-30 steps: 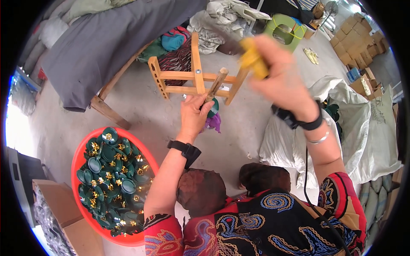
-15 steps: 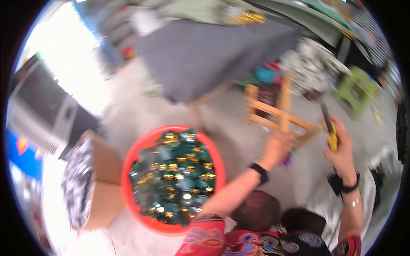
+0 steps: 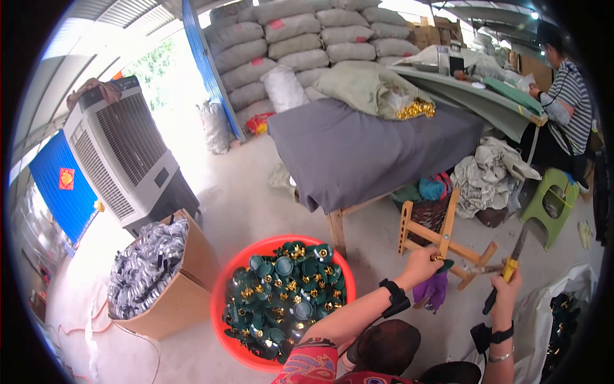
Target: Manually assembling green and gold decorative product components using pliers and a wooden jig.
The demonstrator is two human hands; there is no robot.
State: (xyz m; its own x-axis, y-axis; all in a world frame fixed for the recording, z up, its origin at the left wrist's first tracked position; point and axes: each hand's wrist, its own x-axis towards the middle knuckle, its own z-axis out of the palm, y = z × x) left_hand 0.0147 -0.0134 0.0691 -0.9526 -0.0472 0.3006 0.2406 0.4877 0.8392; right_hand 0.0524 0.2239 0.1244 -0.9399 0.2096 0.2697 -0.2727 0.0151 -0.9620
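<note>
My left hand (image 3: 421,266), right of the red tub, pinches a small dark green piece (image 3: 447,264) with a gold-coloured end. It is close to a wooden stand (image 3: 441,240) of joined bars. My right hand (image 3: 505,293) is wrapped round a tool (image 3: 510,269) with a yellow and black handle. Its long grey blade-like end points up and away; I cannot tell its exact kind. Purple cloth (image 3: 432,291) hangs just below my left hand. Many dark green cup-shaped pieces (image 3: 302,310) with gold parts fill the red tub (image 3: 221,306).
A cardboard box (image 3: 174,296) of silvery pieces and an air cooler (image 3: 125,153) stand left. Ahead is a grey-covered table (image 3: 377,150) with a sack (image 3: 358,89) on it. A white sack (image 3: 536,313), a green stool (image 3: 550,208) and a seated person (image 3: 569,102) are at right.
The view has tilted up and sharpened, so the room sits lower in it. My right hand has come nearer to me, and its tool now leans right instead of left.
</note>
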